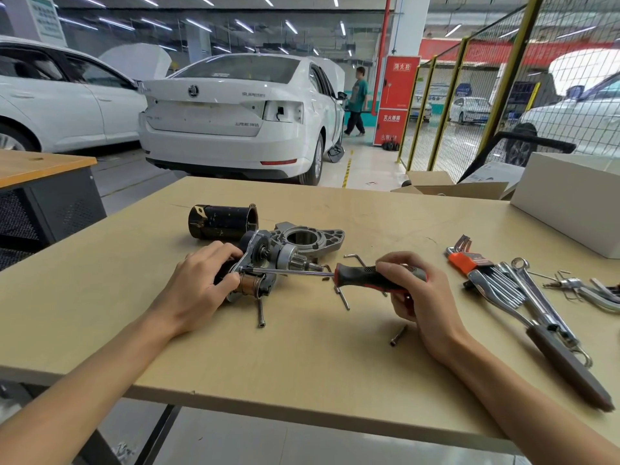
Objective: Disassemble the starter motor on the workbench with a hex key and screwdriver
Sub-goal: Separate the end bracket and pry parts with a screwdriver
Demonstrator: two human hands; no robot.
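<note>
The partly stripped starter motor [260, 263] lies on its side mid-table, copper windings showing at its near end. My left hand [201, 283] grips its left end. My right hand [412, 290] holds the red and black screwdriver [365, 276] by the handle, and the shaft runs left to a screw on the motor's end plate. The black cylindrical housing [221, 221] lies apart behind the motor. A grey aluminium nose casting [312, 239] sits just behind it. A loose hex key [355, 258] lies behind the screwdriver handle, and long bolts [261, 313] [398, 335] lie on the tabletop.
A hex key set in an orange holder [469, 260], spanners [536, 297] and a brown-handled tool [567, 364] lie at the right. A white box [570, 206] stands at the back right beside an open carton [449, 187]. White cars and a walking person are beyond the table [302, 357].
</note>
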